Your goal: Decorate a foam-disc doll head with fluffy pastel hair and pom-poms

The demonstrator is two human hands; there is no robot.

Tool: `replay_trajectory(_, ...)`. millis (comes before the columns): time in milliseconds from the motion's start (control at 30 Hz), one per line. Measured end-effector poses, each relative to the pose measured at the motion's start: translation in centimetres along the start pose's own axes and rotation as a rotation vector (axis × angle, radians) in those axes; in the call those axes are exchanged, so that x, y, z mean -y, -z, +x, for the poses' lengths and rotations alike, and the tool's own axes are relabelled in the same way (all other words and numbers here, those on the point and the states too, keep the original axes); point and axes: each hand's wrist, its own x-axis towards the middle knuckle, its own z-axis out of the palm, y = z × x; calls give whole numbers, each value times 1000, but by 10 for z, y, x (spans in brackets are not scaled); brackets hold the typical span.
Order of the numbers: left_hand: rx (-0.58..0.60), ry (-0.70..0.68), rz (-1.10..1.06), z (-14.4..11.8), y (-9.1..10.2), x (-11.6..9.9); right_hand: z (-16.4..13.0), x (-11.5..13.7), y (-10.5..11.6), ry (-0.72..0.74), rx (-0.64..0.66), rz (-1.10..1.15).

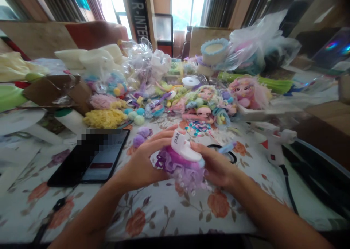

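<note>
Near the middle of the table, my two hands hold a fluffy pink-and-purple craft piece (177, 156) with a pale blue edge. A lilac ruffle (191, 174) with small white beads hangs from its lower side. On top sits a curved white part (188, 150) with dark lettering, partly blurred. My left hand (149, 159) is closed around the left side, fingers behind it. My right hand (217, 161) grips the right side, its thumb on the white part. Purple pompoms (142, 136) lie just beyond my left hand. A heap of sequins (198, 128) is past the piece.
A tablet (102, 158) lies at left, by a thread cone (71, 119) and yellow fluff (105, 114). A glue gun (276, 139) with its cord stands at right. Doll heads (243, 90), pompoms, a ribbon spool (190, 81) and plastic bags (257, 45) crowd the back. Flowered cloth (136, 221) covers the table.
</note>
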Motion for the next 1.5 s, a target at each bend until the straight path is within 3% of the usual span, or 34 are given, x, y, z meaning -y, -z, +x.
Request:
replay_trajectory(100, -67, 101, -14, 0, -1, -2, -1, -2, -1, -18, 3, -63)
replay_trajectory(167, -178, 221, -42, 0, -2, 0, -1, -1, 2, 22, -37, -171)
replay_trajectory(267, -416, 444, -241, 1, -3, 7, 0, 5, 11, 253, -250, -394)
replay_trajectory(333, -487, 563, -380, 3, -5, 11, 1, 9, 18, 476, -415, -467)
replay_trajectory(433, -454, 632, -321, 6, -10, 13, 1, 9, 18, 582, -411, -452)
replay_trajectory(567, -423, 629, -104, 7, -17, 10, 0, 1, 3, 399, -264, -526)
replay_trajectory(667, -431, 608, -52, 6, -20, 12, 1, -4, -7, 356, -244, -521)
replay_trajectory(833, -336, 640, -220, 4, -18, 18, 4, -4, 0, 330, -295, -419)
replay_trajectory(1000, -291, 623, -265, 5, -16, 20, 9, -7, 10, 474, -441, -444)
replay_trajectory(1167, -264, 569, -294, 5, -17, 23, 9, -10, 6, 547, -562, -546)
replay_trajectory(1233, -292, 584, -377, 5, -17, 25, 8, -10, 5, 555, -553, -535)
replay_trajectory(1400, -431, 742, -867, 8, -16, 25, 10, -11, 10, 466, -415, -367)
replay_trajectory(1500, -451, 788, -1081, 12, -14, 21, 11, -12, 13, 458, -399, -306)
